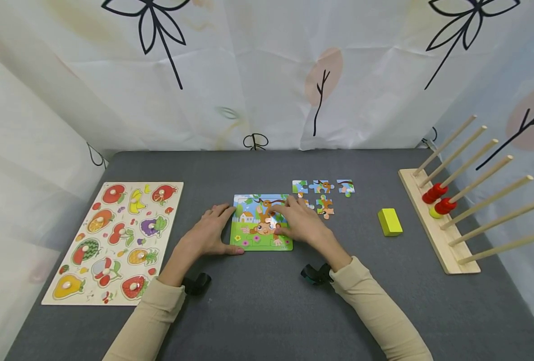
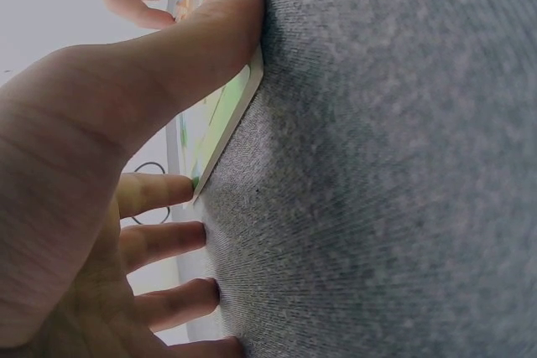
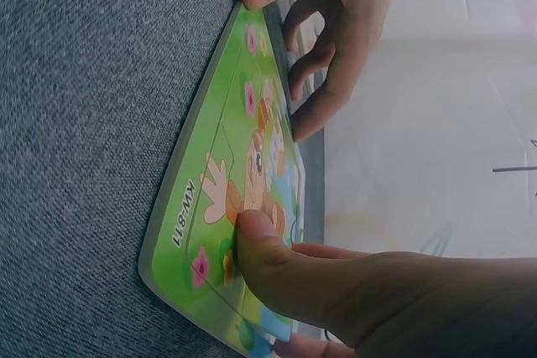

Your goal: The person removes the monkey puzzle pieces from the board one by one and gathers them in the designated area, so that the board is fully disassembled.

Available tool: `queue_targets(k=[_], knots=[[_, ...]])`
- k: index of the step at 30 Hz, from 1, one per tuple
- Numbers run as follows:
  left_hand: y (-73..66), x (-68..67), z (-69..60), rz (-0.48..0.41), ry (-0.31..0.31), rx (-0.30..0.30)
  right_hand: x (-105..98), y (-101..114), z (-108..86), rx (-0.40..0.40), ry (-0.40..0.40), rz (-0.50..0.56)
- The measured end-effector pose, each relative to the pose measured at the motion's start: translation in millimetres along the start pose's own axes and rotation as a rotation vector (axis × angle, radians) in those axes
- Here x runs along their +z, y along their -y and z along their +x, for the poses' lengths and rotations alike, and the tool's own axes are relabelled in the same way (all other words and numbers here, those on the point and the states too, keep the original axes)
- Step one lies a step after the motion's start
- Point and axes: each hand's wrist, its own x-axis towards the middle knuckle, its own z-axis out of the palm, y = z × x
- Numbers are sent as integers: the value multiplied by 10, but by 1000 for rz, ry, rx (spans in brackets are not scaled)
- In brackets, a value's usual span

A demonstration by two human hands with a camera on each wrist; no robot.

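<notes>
A jigsaw puzzle board (image 1: 260,240) with a green border, a cartoon monkey and a house lies flat on the grey table. My left hand (image 1: 210,230) rests at its left side, with the thumb on the near-left corner and the fingers spread along the left edge. Over the right part of the board is my right hand (image 1: 305,223). Its thumb tip touches the picture in the right wrist view, apart from the index fingertip; the other fingers are partly hidden. Loose puzzle pieces (image 1: 322,187) lie beyond the right hand, some partly covered by it.
A fruit knob puzzle (image 1: 131,210) lies to the left. On the right stand a yellow block (image 1: 389,222) and a wooden peg rack (image 1: 442,235) with tall pegs and red beads (image 1: 445,206). A patterned white curtain (image 1: 267,75) hangs behind the table (image 1: 257,311).
</notes>
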Motion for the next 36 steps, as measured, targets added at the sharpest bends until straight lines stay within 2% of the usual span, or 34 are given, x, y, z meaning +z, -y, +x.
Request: queue_targets(k=[29,36], knots=[[-14,-15,0,2,15,-17,-79,26,-12,-33,43,-1],[-8,-13,-18,-5,12,-17,-94,-14,-35,-37,-4,5]])
